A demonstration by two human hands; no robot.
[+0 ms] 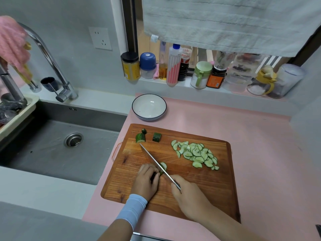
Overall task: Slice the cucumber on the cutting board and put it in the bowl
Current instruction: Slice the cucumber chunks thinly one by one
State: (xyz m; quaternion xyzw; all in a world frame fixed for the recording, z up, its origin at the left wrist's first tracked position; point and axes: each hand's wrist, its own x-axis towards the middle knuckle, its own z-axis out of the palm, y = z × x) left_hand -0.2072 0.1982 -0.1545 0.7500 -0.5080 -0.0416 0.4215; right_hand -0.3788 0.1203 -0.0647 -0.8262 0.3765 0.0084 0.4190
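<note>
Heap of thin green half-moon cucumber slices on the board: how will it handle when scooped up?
The heap of thin green half-moon cucumber slices probably scatters: pieces lie loose and overlapping on the brown wooden cutting board. Pale cut faces suggest moisture, so likely slippery and clingy. Being thin, each is probably light and slightly bendy.

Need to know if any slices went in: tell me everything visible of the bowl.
The bowl is round, shallow, glossy white like ceramic, with a thin dark rim line and bluish outside. It stands upright and empty on the pink counter, just behind the cutting board, apart from it. Nothing else touches it.
</note>
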